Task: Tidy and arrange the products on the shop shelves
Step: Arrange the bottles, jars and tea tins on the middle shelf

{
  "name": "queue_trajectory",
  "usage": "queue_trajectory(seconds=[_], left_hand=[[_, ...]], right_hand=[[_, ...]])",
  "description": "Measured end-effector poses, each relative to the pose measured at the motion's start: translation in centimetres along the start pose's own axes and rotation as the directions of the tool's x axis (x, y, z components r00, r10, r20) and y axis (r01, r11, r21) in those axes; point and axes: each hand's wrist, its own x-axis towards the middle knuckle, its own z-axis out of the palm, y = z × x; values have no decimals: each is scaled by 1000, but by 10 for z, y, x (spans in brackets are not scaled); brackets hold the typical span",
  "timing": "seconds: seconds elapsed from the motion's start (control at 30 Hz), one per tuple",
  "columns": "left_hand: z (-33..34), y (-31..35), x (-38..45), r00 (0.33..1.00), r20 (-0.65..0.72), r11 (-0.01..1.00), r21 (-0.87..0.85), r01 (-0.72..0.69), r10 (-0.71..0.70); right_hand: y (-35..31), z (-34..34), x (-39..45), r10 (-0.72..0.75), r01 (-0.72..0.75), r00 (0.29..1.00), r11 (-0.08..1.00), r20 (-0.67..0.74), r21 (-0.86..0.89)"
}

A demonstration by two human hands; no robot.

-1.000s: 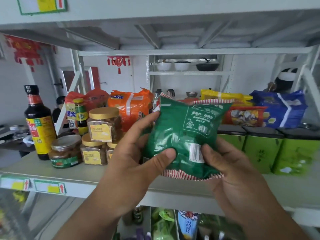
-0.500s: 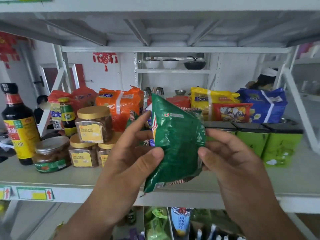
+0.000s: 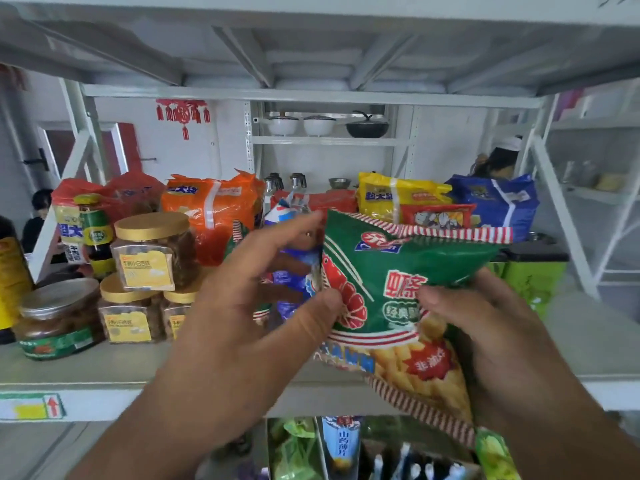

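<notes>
Flipped face-out, green snack bag [image 3: 388,271] hides, perhaps, right fingers [image 3: 446,299].

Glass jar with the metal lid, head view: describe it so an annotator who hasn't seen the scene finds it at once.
Go to the middle shelf and follow its front edge to the left end. The glass jar stands there, left of the stacked gold-lidded jars. It alone is squat and round, with a silver metal lid and a green label band.

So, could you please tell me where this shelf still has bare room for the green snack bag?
Bare shelf runs along the front edge before the jars; another patch lies right of the green tins. The back row is crowded.
</notes>
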Motion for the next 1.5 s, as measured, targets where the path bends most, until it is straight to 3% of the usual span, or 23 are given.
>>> queue_trajectory(seconds=[0.1, 0.17, 0.23, 0.4, 0.73, 0.8, 0.97, 1.1, 1.17, 1.27, 1.37, 1.43, 1.5], left_hand=[[0, 12, 38, 981, 160, 994, -11, 111, -107], [6, 16, 63, 965, 224, 988, -41, 150, -137], [11, 14, 89, 969, 199, 989, 7, 145, -143], [25, 11, 149, 972, 130, 977, 115, 179, -193], [42, -19, 256, 928, -11, 866, 355, 353, -374], [48, -31, 267, 918, -55, 804, 464, 373, -394], [69, -71, 277, 895, -105, 605, 703, 375, -433], [85, -103, 275, 866, -109, 380, 867, 324, -489], [91, -116, 271, 846, -122, 286, 908, 306, -518], [101, -122, 268, 843, -131, 218, 935, 280, -522], [112, -114, 268, 852, -70, 160, 971, 178, -520], [121, -108, 272, 858, -8, 163, 981, 107, -514], [135, -102, 274, 860, 67, 255, 964, 75, -506]], right_hand=[[-10, -18, 18, -8, 10, 988, 1000, 154, -12], [-19, -28, 36, -17, 22, 986, 999, 166, -28], [-33, -34, 54, -83, 94, 986, 993, 142, -71], [-72, -50, 106, -247, 234, 969, 881, 22, -411], [-101, -67, 233, -143, 140, 989, 760, 47, -634], [-95, -72, 254, -104, 112, 993, 690, 55, -715], [-74, -88, 283, -99, 184, 982, 310, 161, -933], [-55, -102, 290, 101, 152, 982, 74, 159, -986], [-49, -107, 290, 126, 147, 981, 40, 151, -988], [-55, -117, 284, 44, 200, 979, 17, 201, -980], [-74, -137, 277, -45, 197, 980, 71, 194, -978], [-90, -155, 272, -88, 158, 984, 53, 153, -986], [-102, -175, 270, -88, 95, 991, -16, 96, -995]])
